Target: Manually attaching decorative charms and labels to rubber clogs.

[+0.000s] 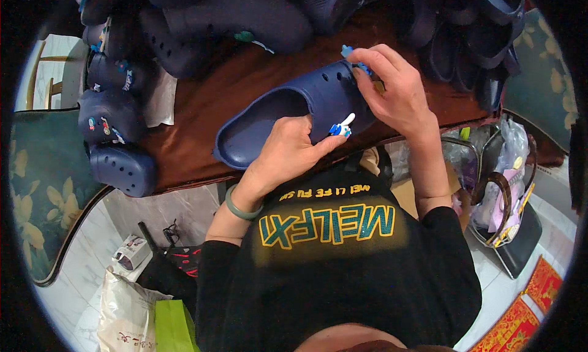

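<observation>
The navy clog (321,101) lay mid-frame, heel lower left, toe upper right, its lower rim clasped by the left hand (286,148), while the right hand (395,88), nearer the toe, pinched a blue charm (347,50).

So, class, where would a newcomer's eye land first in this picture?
Probably on the navy slip-on clog at the centre, gripped by the left hand, its white-and-blue charm standing out by that hand's thumb. Next, the right hand at the clog's toe, pinching a small blue charm. More navy clogs crowd the brown-covered table's far and left sides.
</observation>
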A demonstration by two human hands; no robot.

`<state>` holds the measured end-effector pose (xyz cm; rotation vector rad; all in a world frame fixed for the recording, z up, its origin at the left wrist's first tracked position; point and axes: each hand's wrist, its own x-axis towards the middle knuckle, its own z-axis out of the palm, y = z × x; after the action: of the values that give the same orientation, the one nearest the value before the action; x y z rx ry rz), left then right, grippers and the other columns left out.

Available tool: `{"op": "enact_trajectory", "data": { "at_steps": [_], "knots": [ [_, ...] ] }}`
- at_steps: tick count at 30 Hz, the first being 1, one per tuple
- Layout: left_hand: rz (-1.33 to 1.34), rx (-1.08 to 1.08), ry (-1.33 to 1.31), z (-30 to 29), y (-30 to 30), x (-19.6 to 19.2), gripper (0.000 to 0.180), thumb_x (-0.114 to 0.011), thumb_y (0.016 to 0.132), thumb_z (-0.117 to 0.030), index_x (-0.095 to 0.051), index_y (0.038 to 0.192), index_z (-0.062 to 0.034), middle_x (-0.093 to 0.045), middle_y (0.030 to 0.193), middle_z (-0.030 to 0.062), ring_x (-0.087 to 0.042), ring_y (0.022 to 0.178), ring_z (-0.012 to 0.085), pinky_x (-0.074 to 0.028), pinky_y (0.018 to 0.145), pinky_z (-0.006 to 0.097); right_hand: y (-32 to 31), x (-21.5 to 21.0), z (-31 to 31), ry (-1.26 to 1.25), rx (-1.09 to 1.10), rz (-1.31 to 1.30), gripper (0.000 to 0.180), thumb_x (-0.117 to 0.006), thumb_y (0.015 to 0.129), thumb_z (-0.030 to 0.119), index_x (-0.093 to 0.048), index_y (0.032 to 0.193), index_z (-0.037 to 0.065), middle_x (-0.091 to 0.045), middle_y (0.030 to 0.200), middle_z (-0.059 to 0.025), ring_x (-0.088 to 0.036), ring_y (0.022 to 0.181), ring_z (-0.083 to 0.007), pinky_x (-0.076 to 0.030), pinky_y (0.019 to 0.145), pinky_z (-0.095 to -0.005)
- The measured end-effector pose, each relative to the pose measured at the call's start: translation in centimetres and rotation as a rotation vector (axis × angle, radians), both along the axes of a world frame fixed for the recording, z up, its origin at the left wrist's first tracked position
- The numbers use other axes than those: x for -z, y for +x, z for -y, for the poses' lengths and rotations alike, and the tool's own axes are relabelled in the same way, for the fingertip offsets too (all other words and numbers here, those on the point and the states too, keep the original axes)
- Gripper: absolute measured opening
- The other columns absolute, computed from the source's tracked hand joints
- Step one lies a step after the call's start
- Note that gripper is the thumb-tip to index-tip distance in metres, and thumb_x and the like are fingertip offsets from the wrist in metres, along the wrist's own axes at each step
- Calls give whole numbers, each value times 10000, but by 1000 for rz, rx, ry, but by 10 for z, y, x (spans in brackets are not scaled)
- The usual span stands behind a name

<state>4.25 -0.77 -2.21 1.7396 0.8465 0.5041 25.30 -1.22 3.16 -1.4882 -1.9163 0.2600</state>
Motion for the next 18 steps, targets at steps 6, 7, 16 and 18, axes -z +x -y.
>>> {"op": "enact_trajectory", "data": {
  "at_steps": [6, 7, 16, 18],
  "knots": [
    [-37, -3, -65, -2, 1, -18, 391, -768, 775, -278, -614, 715, 77, -565, 594, 231, -601, 527, 343, -435, 487, 378, 20, -14, -1, -137, -192, 71, 255, -610, 791, -43, -618, 1037, 23, -619, 959, -141, -617, 890, -345, -512, 770, -402],
    [-36, -6, -66, -2, 1, -19, 391, -768, 775, -278, -614, 715, 77, -565, 594, 231, -601, 527, 343, -435, 487, 378, 24, -15, -3, -194, -254, 79, 293, -604, 784, -50, -613, 1068, 20, -615, 965, -149, -617, 889, -357, -510, 779, -406],
    [-65, 17, -43, -4, 1, -23, 414, -753, 784, -298, -600, 697, 77, -550, 596, 249, -600, 542, 370, -441, 496, 398, 32, -18, -37, -179, -351, 114, 170, -721, 734, 127, -694, 889, 63, -623, 943, -70, -562, 957, -263, -452, 866, -357],
    [-80, 25, -8, -1, 2, -30, 415, -753, 782, -302, -603, 700, 76, -552, 598, 250, -598, 541, 374, -442, 499, 400, 37, -18, -42, -142, -390, 144, 166, -723, 751, 162, -697, 879, 59, -640, 873, -68, -582, 883, -256, -456, 847, -352]
  ]
}}
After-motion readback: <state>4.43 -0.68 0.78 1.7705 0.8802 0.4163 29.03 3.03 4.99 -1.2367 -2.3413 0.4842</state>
